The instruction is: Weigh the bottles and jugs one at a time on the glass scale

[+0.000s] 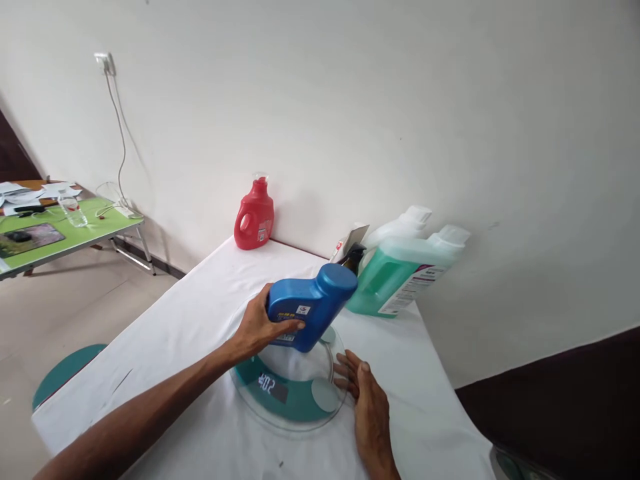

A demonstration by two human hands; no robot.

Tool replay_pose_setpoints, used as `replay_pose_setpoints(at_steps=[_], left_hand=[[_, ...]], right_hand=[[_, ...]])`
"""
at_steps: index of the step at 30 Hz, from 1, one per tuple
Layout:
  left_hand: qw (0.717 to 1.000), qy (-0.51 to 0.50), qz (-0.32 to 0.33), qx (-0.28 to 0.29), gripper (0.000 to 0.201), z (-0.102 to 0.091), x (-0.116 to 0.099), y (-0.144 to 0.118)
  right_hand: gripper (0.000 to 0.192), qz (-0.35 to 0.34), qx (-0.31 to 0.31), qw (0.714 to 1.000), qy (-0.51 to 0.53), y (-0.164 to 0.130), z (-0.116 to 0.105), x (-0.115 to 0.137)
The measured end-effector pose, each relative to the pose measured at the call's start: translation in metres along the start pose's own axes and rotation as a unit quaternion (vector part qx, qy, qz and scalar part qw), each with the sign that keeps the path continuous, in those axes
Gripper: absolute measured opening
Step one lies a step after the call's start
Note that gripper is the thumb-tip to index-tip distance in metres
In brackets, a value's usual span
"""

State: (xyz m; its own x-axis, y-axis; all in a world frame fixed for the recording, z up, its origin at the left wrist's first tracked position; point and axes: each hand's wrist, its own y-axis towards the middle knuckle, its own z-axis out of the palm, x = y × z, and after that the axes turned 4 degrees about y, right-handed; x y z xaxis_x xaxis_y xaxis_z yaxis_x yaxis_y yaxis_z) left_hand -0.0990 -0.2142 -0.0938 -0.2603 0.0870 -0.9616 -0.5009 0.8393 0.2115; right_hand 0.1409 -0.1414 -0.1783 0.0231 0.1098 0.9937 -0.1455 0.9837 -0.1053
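Note:
My left hand grips a blue plastic bottle by its lower body. The bottle is tilted, its cap pointing up to the right, over a round glass scale with teal patches and a lit display. Whether the bottle's base touches the scale I cannot tell. My right hand lies flat on the white tablecloth, fingertips at the scale's right rim, holding nothing.
A red detergent jug stands at the table's far edge by the wall. A green liquid bottle and a white bottle stand at the back right, a small dark bottle before them. A low green table with clutter is at left.

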Motion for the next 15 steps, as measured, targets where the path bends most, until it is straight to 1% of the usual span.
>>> replay_pose_setpoints(at_steps=[2,5,9,11,12,15], left_hand=[[1.0,-0.025,-0.019,0.005,0.062,0.004,0.0,0.003],[0.998,-0.057,-0.041,0.01,0.056,0.007,-0.001,0.005],[0.993,-0.099,-0.061,-0.019,0.052,0.001,-0.009,0.012],[0.991,-0.114,-0.054,-0.036,0.054,-0.006,-0.018,0.027],[0.991,-0.113,-0.043,-0.049,0.055,-0.009,-0.024,0.039],[0.991,-0.087,0.012,-0.1,0.06,-0.014,-0.035,0.088]], right_hand=[[0.105,-0.001,-0.003,1.0,0.007,0.001,-0.001,-0.001],[0.102,0.0,-0.001,1.0,0.011,0.003,-0.002,-0.002],[0.098,0.026,-0.03,0.999,0.013,0.002,0.0,-0.001],[0.096,0.031,-0.049,0.998,0.013,0.001,0.002,0.001],[0.096,0.032,-0.055,0.998,0.011,0.0,0.002,0.002],[0.098,0.042,-0.056,0.998,-0.005,0.001,0.002,0.004]])
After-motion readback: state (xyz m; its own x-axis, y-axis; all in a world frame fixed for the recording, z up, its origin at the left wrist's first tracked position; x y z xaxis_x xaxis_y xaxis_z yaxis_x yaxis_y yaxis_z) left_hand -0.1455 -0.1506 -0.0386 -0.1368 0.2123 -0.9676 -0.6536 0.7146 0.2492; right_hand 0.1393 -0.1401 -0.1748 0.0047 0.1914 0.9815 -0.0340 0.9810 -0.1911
